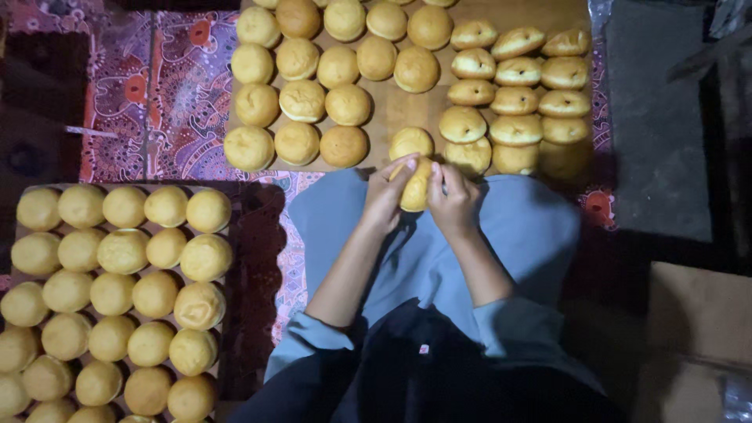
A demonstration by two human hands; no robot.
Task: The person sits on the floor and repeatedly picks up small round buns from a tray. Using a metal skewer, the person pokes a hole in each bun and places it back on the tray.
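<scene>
Both my hands grasp one bun (416, 188), left hand (385, 196) and right hand (453, 202) wrapped around it just below the wooden board (407, 110). I'd hold gently, judging the crust soft, keeping it over my lap.

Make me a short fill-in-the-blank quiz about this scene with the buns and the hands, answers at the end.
1. Both the left hand and the right hand hold a single ____ between them.
2. The buns with a slit in their side lie on the ____ part of the wooden board.
3. The tray of plain buns lies on the person's ____ side.
4. The person's sleeves are pale ____.

Missing words: bun; right; left; blue
</scene>
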